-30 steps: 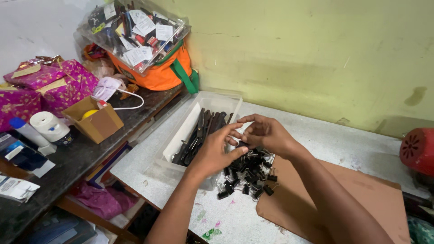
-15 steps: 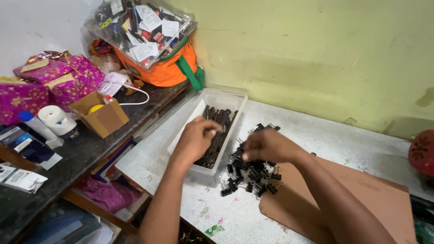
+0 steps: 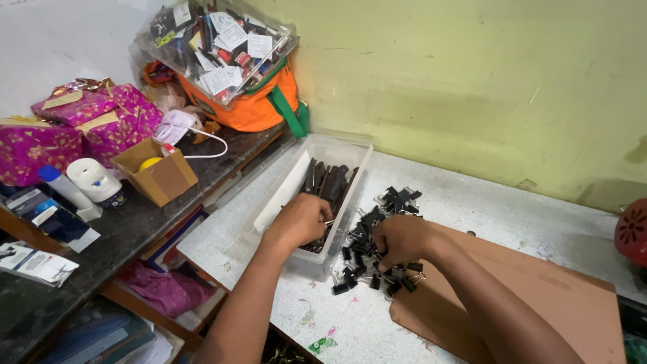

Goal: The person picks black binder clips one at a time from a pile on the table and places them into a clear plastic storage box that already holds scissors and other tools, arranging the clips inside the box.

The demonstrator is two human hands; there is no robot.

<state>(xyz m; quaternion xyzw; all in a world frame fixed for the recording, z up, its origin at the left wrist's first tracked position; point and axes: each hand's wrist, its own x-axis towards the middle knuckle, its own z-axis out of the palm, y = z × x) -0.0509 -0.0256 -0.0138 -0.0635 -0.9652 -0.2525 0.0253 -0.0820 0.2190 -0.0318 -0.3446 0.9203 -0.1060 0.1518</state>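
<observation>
A clear plastic tray [image 3: 350, 154] stands on the grey-white table and holds a row of black binder clips [image 3: 327, 180]. My left hand [image 3: 300, 220] reaches into the near end of the tray, fingers curled down among the clips; whether it grips one is hidden. To the right of the tray lies a loose heap of black binder clips [image 3: 397, 201]. My right hand [image 3: 399, 239] rests on the near part of that heap, fingers closed into the clips. A brown cardboard sheet [image 3: 539, 290] lies under my right forearm.
A dark shelf on the left carries a small cardboard box [image 3: 156, 175], pink gift boxes [image 3: 101, 114], a white tape roll [image 3: 94, 180] and an orange bag [image 3: 259, 101] topped by a clear box of small items. A red round object [image 3: 633, 232] sits at the right edge.
The hands, held together above the heap a second ago, have parted: my left hand went into the tray and my right hand dropped onto the loose clips.
</observation>
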